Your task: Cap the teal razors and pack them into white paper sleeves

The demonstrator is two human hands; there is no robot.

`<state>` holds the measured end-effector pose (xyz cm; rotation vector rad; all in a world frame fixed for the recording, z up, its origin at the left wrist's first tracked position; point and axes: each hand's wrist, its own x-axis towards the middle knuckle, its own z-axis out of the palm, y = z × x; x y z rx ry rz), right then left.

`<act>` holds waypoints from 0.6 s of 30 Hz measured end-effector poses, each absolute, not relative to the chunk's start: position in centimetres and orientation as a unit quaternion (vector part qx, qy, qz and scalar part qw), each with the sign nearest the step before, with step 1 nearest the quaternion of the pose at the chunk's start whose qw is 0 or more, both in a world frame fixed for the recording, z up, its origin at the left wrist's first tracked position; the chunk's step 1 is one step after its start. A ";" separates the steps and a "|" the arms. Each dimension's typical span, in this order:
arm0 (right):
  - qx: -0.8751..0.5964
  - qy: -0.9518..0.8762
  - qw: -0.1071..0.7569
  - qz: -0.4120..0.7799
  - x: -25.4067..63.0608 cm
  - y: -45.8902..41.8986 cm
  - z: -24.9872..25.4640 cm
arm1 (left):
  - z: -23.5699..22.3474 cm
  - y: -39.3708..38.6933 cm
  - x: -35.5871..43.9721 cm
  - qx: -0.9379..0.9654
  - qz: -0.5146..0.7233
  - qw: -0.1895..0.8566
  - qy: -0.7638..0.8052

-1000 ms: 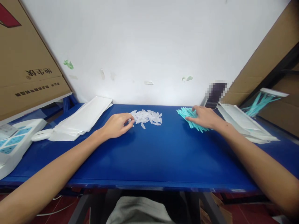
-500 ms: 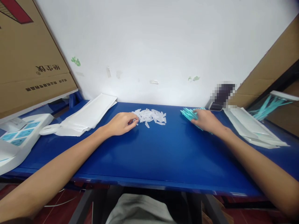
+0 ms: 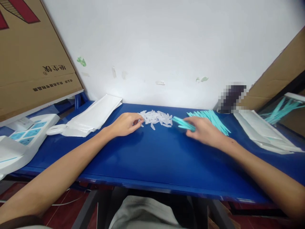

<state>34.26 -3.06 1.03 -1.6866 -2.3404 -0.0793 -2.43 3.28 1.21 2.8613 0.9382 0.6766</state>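
Observation:
My right hand (image 3: 201,130) is closed round a small bundle of thin turquoise sticks (image 3: 184,124), their ends pointing left past the fingertips, held in front of the pile. The remaining pile of turquoise sticks (image 3: 215,122) lies spread behind and to the right of that hand. At the left edge of a heap of small whitish translucent plastic pieces (image 3: 156,118) rests my left hand (image 3: 127,123). Its fingers are curled in with thumb against forefinger; what they hold, if anything, is hidden.
White padded envelopes (image 3: 95,113) lie on the blue table (image 3: 147,159) at left, beside a white power strip (image 3: 35,136). More white envelopes (image 3: 264,133) are at right, near a clear container of turquoise sticks (image 3: 283,109). A pixelated dark device (image 3: 231,98) leans against the wall.
My right hand has closed on some turquoise sticks and drawn them leftward off the pile. My left hand stays beside the whitish pieces. The camera view has shifted slightly.

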 end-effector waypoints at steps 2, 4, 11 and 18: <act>-0.476 -0.865 0.146 0.054 31.5 -4.5 1.1 | 1.3 3.2 -2.4 0.927 0.221 0.038 0.301; -0.406 -0.897 0.140 0.103 29.2 -5.5 1.2 | 1.4 3.1 -2.4 0.933 0.215 0.063 0.280; -0.352 -0.919 0.141 0.108 27.0 -5.8 0.6 | 1.2 1.5 -1.0 0.930 0.278 0.170 0.173; -0.339 -0.904 0.247 0.080 27.6 -6.0 -1.0 | 0.7 1.0 -0.5 0.923 0.317 0.087 0.201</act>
